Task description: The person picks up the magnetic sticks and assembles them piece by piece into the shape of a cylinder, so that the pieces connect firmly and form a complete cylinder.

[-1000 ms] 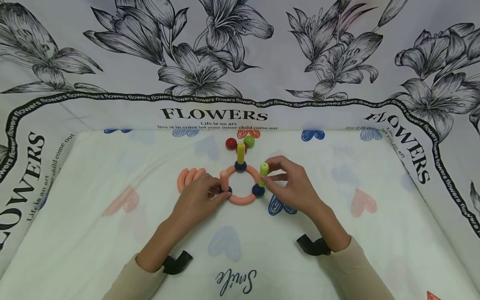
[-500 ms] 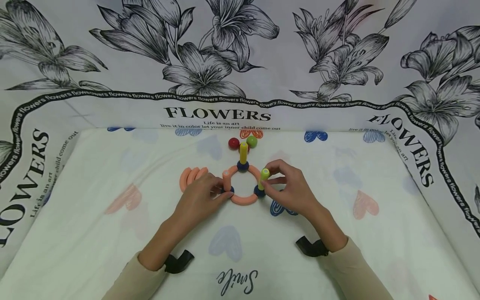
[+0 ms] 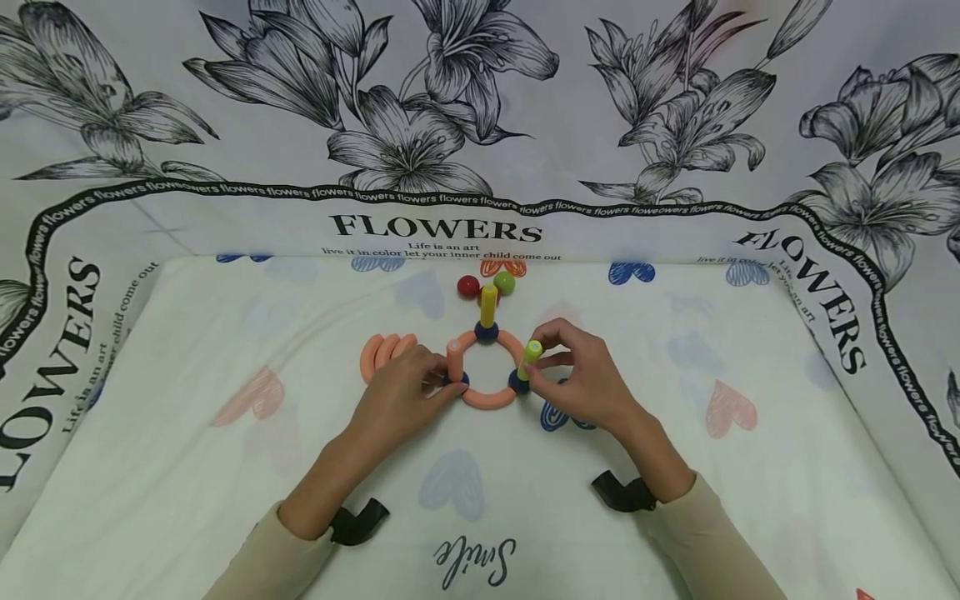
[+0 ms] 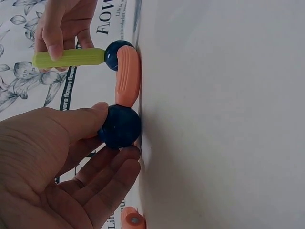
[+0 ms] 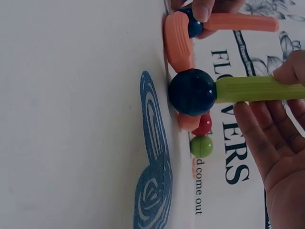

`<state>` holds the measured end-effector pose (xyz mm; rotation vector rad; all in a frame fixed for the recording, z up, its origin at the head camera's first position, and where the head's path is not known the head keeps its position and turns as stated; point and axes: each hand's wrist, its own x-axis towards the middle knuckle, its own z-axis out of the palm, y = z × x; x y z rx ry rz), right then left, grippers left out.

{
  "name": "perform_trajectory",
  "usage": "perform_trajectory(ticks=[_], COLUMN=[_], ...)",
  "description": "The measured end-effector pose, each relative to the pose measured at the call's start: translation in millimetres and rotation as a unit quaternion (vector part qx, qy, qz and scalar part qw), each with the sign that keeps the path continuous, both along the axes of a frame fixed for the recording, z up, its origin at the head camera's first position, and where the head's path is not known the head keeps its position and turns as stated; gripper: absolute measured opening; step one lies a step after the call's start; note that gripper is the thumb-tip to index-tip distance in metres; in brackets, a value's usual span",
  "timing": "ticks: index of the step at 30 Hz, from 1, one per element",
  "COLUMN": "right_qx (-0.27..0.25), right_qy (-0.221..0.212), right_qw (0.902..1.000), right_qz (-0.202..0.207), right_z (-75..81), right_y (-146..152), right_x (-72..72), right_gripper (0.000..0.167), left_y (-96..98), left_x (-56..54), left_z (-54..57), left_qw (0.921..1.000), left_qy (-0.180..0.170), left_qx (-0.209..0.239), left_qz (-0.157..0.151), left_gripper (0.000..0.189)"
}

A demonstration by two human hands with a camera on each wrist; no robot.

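Observation:
Three dark blue balls joined by curved orange sticks (image 3: 487,401) form a ring on the cloth. My left hand (image 3: 401,387) pinches the left ball (image 4: 121,128) between thumb and fingers; an orange rod (image 3: 454,360) stands on that ball. With thumb and fingers, my right hand (image 3: 581,371) holds a lime-green rod (image 3: 530,362), which tilts rightward. Its lower end meets the right ball (image 5: 193,92) in the right wrist view. A yellow rod (image 3: 488,307) stands upright on the back ball (image 3: 487,333).
Several curved orange sticks (image 3: 369,358) lie left of the ring, partly behind my left hand. A red ball (image 3: 468,287) and a green ball (image 3: 505,283) sit behind it, another red one mostly hidden. A white heart-print cloth (image 3: 315,467) covers the table.
The lime-green rod has gone from nearly upright to leaning right, its top lower, with my right hand still on it. My left hand keeps its hold on the left ball.

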<state>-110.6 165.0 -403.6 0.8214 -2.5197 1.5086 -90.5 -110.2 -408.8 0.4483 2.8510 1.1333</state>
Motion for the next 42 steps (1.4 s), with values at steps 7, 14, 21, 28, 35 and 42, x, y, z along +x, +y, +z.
perform_trajectory(ticks=[7, 14, 21, 28, 35, 42], right_qx=[-0.001, 0.011, 0.020, -0.022, -0.073, 0.003], right_qy=[0.009, 0.015, 0.021, 0.006, -0.032, -0.044], right_qw=[0.9999, 0.9998, 0.9996, 0.9995, 0.9968, 0.9977], right_qz=[0.006, 0.005, 0.001, 0.021, -0.007, -0.052], right_z=[0.8, 0.6, 3.4, 5.2, 13.0, 12.1], right_y=[2, 5, 9, 16, 28, 18], right_x=[0.6, 0.2, 2.1, -4.2, -23.2, -58.5], right_gripper=[0.029, 0.032, 0.037, 0.025, 0.032, 0.028], left_y=[1.2, 2.0, 1.2, 1.1, 3.4, 1.8], left_x=[-0.1, -0.6, 0.2, -0.1, -2.3, -5.7], left_z=[0.2, -0.1, 1.2, 2.1, -0.4, 0.8], left_qw=[1.0000, 0.9999, 0.9998, 0.9999, 0.9996, 0.9996], left_qy=[-0.004, -0.008, -0.015, -0.015, -0.028, -0.027], left_qx=[-0.007, -0.007, -0.010, -0.005, -0.002, 0.002], left_qz=[0.001, -0.002, -0.004, -0.001, -0.005, -0.006], left_gripper=[0.013, 0.013, 0.012, 0.014, 0.015, 0.012])
